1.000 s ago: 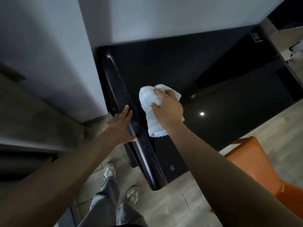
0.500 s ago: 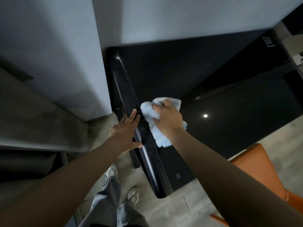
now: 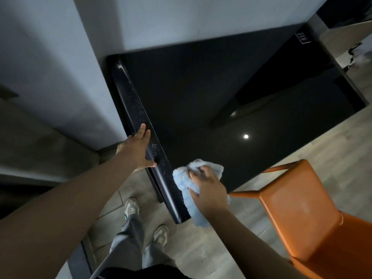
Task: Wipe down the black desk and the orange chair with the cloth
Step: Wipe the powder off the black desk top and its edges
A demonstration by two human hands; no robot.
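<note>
The glossy black desk [image 3: 211, 93] meets a grey wall [image 3: 60, 67], its rounded, dust-speckled side edge [image 3: 130, 93] running away from me. My left hand [image 3: 136, 148] lies flat on that edge, fingers straight. My right hand [image 3: 209, 190] clutches the fluffy pale-blue cloth [image 3: 186, 185] at the desk's near corner, beside the smooth orange chair [image 3: 298, 208].
</note>
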